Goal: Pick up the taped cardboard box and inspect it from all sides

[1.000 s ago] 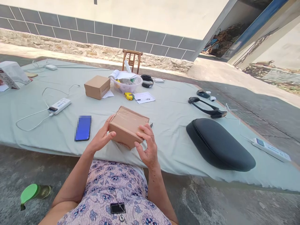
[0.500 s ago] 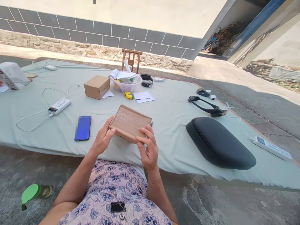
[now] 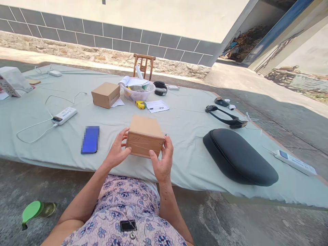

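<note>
A brown cardboard box [image 3: 145, 136] is between my two hands near the front edge of the table, its plain top and the creased, taped side facing me both visible. My left hand [image 3: 118, 149] grips its left side, thumb on the near face. On the right side, my right hand [image 3: 163, 159] holds the box with the thumb at the near face and fingers round the corner. Beyond it lie a yellow tape measure [image 3: 140, 105] and a paper sheet [image 3: 158, 106] with a pen. A blue-screened phone [image 3: 90, 140] lies left of my left hand.
Another cardboard box [image 3: 105, 95] stands beside a filled plastic basket [image 3: 138, 93]. A black case [image 3: 239, 157] and black headset [image 3: 225, 117] lie right. A white power strip [image 3: 64, 116] with cable lies left. A green-lidded bottle [image 3: 38, 210] is below the table at left.
The held box has tilted, so its creased, taped face has turned from upward to toward me and its plain top now shows. My right fingers have moved from that face to the right side.
</note>
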Action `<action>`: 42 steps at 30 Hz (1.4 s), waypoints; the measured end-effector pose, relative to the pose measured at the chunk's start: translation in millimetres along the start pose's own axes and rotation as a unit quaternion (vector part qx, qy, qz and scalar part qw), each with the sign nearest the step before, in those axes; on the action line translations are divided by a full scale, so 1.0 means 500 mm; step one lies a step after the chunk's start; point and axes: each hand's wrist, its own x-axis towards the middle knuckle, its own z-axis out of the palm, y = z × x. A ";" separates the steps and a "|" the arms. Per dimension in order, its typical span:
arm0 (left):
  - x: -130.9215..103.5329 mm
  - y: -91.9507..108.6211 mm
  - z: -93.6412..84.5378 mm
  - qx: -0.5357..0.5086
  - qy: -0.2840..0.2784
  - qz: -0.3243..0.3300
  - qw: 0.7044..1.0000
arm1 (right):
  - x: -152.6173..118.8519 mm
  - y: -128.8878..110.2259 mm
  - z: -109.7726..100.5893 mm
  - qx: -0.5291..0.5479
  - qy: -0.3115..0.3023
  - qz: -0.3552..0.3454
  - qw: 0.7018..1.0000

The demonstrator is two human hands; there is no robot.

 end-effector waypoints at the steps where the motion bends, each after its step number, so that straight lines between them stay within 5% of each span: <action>1: -0.002 0.001 0.006 -0.004 0.004 -0.011 1.000 | 0.000 -0.001 0.004 -0.013 0.011 0.004 1.000; 9: -0.017 0.012 0.056 0.093 0.122 -0.087 0.984 | -0.001 -0.012 0.022 -0.122 0.115 -0.037 0.985; 24: 0.000 0.000 0.027 0.021 0.170 0.012 0.985 | -0.013 -0.020 0.025 -0.003 0.059 -0.039 0.997; 42: -0.003 -0.011 0.014 0.028 0.124 0.154 0.980 | -0.018 0.010 0.052 0.207 0.068 0.208 0.954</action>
